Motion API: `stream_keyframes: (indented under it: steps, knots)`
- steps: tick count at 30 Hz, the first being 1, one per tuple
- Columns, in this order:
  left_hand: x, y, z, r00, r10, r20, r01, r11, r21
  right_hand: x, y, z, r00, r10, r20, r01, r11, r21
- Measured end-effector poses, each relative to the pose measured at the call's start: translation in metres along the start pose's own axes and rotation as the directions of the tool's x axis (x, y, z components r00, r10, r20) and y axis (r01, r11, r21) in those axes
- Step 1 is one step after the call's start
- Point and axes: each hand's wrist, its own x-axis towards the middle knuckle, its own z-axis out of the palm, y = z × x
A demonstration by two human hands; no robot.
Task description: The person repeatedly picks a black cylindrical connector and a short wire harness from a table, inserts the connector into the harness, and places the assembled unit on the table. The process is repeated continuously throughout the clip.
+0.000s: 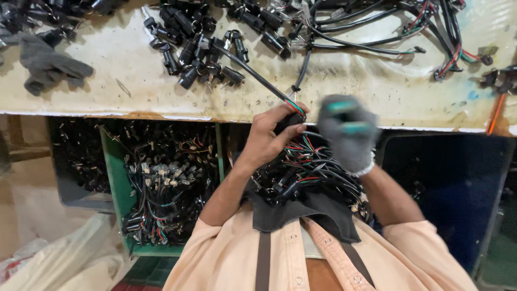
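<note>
Blurring gloved right hand (347, 132) beside cable (258, 75)

Bench edge (134, 102) bare; black connectors (194, 48), cable tangle (377, 27) crowd far side.

Even, moderately bright light falls on the pale worktop (124, 81) in the upper frame, with soft, short shadows; the bins below sit dimmer. The gloved right hand (349, 132) is motion-blurred, and straight edges bow toward the frame borders.

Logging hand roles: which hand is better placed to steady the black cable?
Left, likely: the left hand already pinches the black cable end; the gloved right hand is motion-blurred beside it.
</note>
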Motion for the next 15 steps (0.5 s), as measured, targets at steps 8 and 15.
stream_keyframes:
  steps: [8,15]
  knots:
    - [-0.013,0.005,0.001,0.972,0.198,0.127,-0.208,0.975,0.072,-0.009,-0.006,0.003,0.964,-0.075,0.256,-0.163,0.595,0.787]
    - [-0.008,0.015,0.015,0.955,0.02,0.295,-0.15,0.894,0.423,0.011,0.033,-0.014,0.998,0.058,0.012,-0.054,0.809,0.585]
